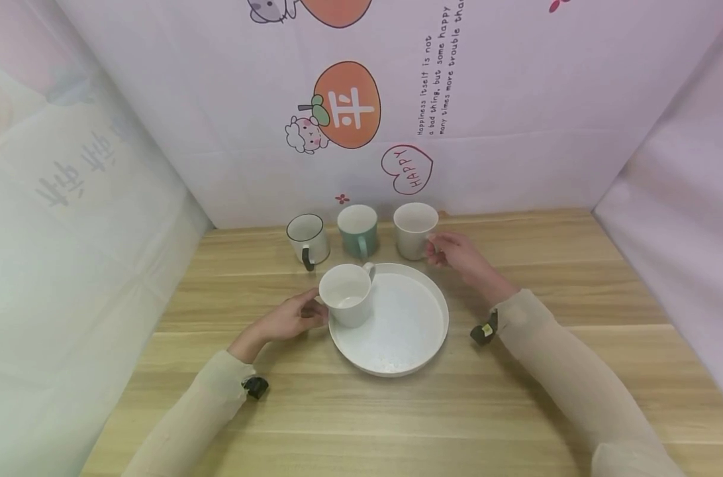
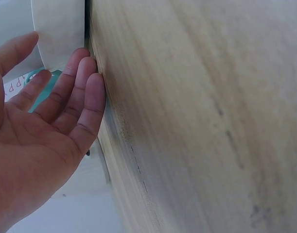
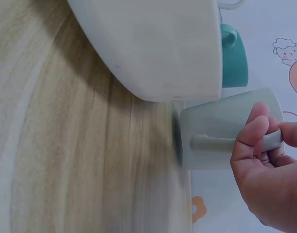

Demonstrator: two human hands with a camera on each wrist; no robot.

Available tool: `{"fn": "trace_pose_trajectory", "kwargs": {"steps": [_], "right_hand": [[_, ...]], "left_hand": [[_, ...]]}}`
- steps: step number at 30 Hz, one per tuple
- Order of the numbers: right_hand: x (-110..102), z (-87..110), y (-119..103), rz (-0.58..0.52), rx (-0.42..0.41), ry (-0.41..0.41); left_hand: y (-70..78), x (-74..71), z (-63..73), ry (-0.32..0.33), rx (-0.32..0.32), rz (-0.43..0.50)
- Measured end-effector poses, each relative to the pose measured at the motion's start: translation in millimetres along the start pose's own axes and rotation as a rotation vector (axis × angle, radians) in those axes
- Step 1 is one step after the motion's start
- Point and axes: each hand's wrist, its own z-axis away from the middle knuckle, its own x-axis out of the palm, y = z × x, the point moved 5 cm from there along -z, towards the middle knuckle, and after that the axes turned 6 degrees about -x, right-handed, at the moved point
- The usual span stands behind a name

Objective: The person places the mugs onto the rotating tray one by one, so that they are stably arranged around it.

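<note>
My right hand point(image 1: 459, 257) pinches the handle of a plain pale mug point(image 1: 410, 240) at the right end of the back row. In the right wrist view, thumb and fingers close round that handle point(image 3: 214, 143). A white mug point(image 1: 351, 310) stands upright on the left part of a round white tray point(image 1: 406, 334), its handle pointing to the far right. My left hand point(image 1: 292, 315) is beside this mug and the tray's left rim, fingers loosely extended. The left wrist view shows its palm point(image 2: 39, 141) bare; whether the fingertips touch anything I cannot tell.
A teal mug point(image 1: 352, 233) stands in the middle of the back row. Left of it is a white mug with a black rim point(image 1: 314, 246) and a black handle. Behind them rises a printed white cloth point(image 1: 248, 152). Everything stands on a wooden table point(image 1: 361, 424).
</note>
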Motion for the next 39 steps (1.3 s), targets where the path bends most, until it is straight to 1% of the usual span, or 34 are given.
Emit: {"fn": "trace_pose_trajectory", "kwargs": {"steps": [7, 9, 13, 15, 17, 19, 21, 26, 28, 32, 39], "right_hand": [[0.0, 7.6, -6.3, 0.021, -0.017, -0.009], [0.6, 10.4, -8.7, 0.021, -0.021, -0.014], [0.9, 15.3, -12.6, 0.015, -0.032, -0.021], [0.5, 17.8, -14.4, 0.022, -0.039, -0.023], [-0.1, 20.7, -16.2, 0.037, -0.042, -0.021], [-0.7, 23.6, -17.9, 0.045, -0.042, -0.020], [-1.0, 26.2, -19.5, 0.047, -0.042, -0.021], [-1.0, 31.7, -23.9, 0.041, -0.044, -0.033], [-0.7, 33.4, -25.6, 0.046, -0.048, -0.041], [0.5, 36.3, -28.1, 0.060, -0.050, -0.052], [0.9, 40.1, -28.2, 0.078, -0.042, -0.061]], "left_hand": [[4.6, 0.3, 1.9, 0.005, -0.004, -0.003], [10.6, -0.3, 4.4, 0.001, -0.004, 0.002], [28.6, -3.9, 11.9, -0.007, 0.003, 0.011], [33.8, -5.3, 14.3, -0.005, 0.017, 0.005], [37.1, -6.1, 15.9, -0.003, 0.017, 0.007], [35.2, -5.5, 15.2, -0.003, 0.021, 0.008], [30.4, -4.2, 13.2, -0.006, 0.009, 0.017], [9.0, 0.0, 3.9, -0.004, 0.016, 0.009], [4.0, 0.3, 1.9, 0.000, 0.019, 0.005], [0.8, -0.2, 0.5, -0.001, 0.021, 0.007], [0.9, -0.4, 0.7, -0.012, 0.008, 0.006]]}}
